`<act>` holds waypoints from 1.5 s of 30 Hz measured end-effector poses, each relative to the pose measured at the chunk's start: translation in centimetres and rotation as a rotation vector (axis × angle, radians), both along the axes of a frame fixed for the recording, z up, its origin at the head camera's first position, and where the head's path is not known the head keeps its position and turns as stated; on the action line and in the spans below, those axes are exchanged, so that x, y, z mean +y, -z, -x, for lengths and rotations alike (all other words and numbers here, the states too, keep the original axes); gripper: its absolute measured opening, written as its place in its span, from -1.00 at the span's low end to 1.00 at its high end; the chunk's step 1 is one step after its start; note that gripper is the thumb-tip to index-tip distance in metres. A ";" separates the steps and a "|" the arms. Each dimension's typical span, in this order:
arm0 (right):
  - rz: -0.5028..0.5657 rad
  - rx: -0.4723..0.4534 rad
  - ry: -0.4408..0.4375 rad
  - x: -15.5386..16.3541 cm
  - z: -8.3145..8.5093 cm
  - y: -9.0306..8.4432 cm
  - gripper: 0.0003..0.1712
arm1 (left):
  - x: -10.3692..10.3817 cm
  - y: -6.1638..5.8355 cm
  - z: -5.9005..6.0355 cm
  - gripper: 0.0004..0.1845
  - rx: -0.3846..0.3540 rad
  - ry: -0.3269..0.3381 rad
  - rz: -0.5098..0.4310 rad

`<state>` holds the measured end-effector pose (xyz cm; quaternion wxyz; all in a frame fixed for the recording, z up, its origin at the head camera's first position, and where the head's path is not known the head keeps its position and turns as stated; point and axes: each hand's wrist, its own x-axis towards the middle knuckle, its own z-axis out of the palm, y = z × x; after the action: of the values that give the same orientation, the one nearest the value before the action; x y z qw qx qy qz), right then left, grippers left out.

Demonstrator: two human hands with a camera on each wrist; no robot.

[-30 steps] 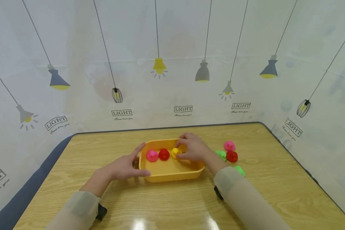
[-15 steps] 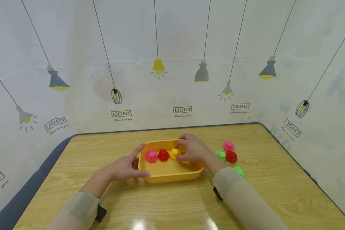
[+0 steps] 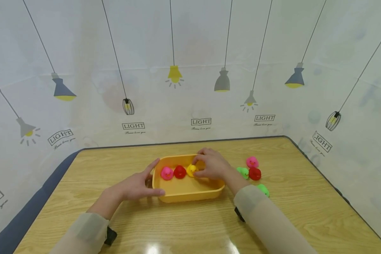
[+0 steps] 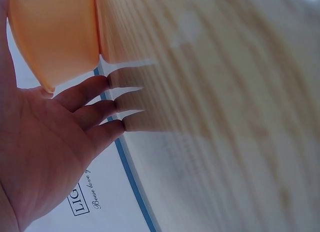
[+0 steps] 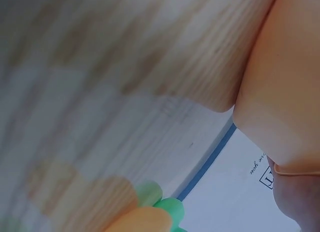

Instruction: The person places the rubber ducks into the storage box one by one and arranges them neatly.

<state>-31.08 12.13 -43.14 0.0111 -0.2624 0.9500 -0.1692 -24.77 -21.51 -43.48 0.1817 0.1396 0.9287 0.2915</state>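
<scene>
Yellow duck (image 3: 192, 170): sits down inside the tray (image 3: 193, 197), last in a row after a pink duck (image 3: 167, 173) and a red duck (image 3: 179, 172); it looks like glossy, soft vinyl, round-headed and plump, so too hard a pinch might make it squirt free or tip over.

Right hand (image 3: 212, 165): reaches over the tray's end, thumb and forefinger drawn in narrow around the yellow duck; a careless knuckle on the way out could catch the wall and jog everything inside.

Row of three: set so close that I cannot tell from here whether yellow and red touch; one sideways nudge would likely push the line crooked.

Left hand (image 3: 134, 185): spread wide at the tray's other end, thumb over the near rim, forefinger at the far corner, the other three fingers fairly straight; were that light touch to slacken, the tray might slide or swivel.

Tray: smooth, moulded orange-yellow plastic, a rounded oblong with a thin lip; little friction, I'd guess.

Loose ducks: a pink one (image 3: 252, 162), a red one (image 3: 255, 173) and two green ones (image 3: 242, 172) (image 3: 263, 190), near the right forearm, where a sweeping sleeve could scatter them.

Table (image 3: 184, 225): pale, streaky wood grain, shiny enough to throw back light.

Backdrop (image 3: 158, 106): faintly creased sheet printed with hanging lamps.
</scene>
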 end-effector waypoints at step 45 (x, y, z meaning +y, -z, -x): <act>0.067 -0.027 0.002 0.0 -0.1 -0.2 -0.59 | 0.1 -0.2 -0.1 0.33 -0.003 0.009 -0.002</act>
<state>-30.94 12.10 -42.92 0.0150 -0.2593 0.9437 -0.2046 -24.69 -21.39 -43.29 0.1843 0.1434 0.9276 0.2916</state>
